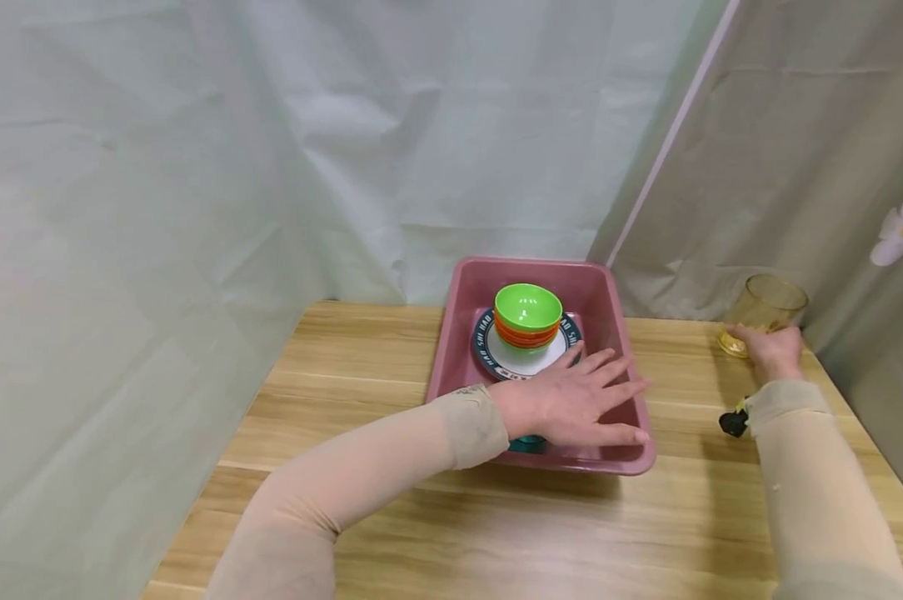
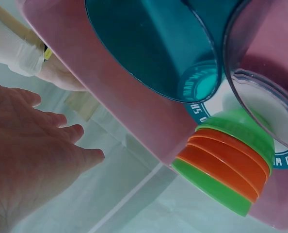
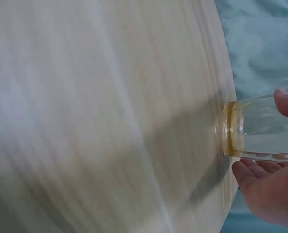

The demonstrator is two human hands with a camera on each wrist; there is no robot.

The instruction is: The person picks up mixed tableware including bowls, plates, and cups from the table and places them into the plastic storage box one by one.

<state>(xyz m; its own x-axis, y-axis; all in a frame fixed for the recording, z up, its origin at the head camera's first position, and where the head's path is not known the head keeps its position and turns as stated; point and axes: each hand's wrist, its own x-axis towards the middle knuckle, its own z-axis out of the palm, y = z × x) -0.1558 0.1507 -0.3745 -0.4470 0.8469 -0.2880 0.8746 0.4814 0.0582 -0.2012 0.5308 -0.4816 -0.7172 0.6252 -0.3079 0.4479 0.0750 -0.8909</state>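
My right hand [image 1: 775, 350] grips an amber-tinted clear glass [image 1: 768, 302] at the table's far right. In the right wrist view the thumb lies on one side of the glass [image 3: 265, 128] and the fingers on the other. Spread fingers mark my left hand [image 1: 579, 402], held over the right side of a pink basin [image 1: 440, 350] with nothing in it. In the basin, a stack of green and orange bowls [image 1: 528, 308] stands on a white plate with a dark lettered rim [image 1: 486, 350]. A teal glass [image 2: 149, 43] and a clear glass rim [image 2: 226, 63] show nearer the left wrist camera.
The basin stands on a wooden table [image 1: 346, 400] near its back edge. Pale curtains [image 1: 436, 150] hang behind and at both sides. A small black piece [image 1: 733, 422] shows beside my right wrist.
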